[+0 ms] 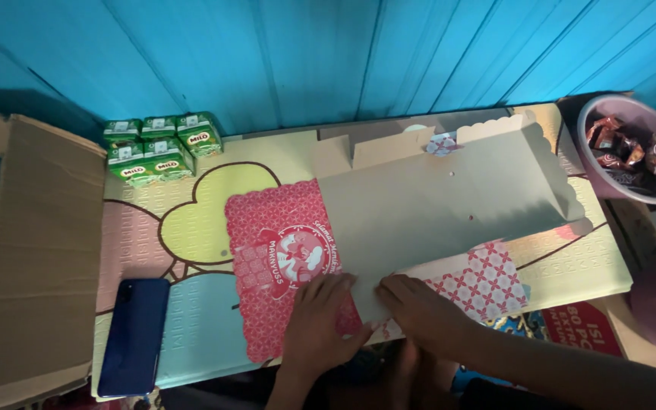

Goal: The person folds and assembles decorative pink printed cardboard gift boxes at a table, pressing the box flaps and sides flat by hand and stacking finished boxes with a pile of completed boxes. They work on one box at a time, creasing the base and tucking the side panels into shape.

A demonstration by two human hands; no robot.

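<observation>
Cardboard box blank (434, 205), apparently empty

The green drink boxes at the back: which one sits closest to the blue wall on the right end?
The rightmost green drink box in the back row. It ends the row of three by the blue wall; two more boxes stand in front, farther left.

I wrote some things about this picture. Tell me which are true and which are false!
1. Both hands press on the flat cardboard box sheet. True: the left hand and right hand rest on its near edge.
2. The phone lies to the right of the hands. False: it lies to their left.
3. The small green drink cartons stand by the blue wall. True.
4. The pink bowl is empty. False: it holds wrapped sweets.
5. The left hand holds scissors. False: it lies flat, holding nothing.
</observation>
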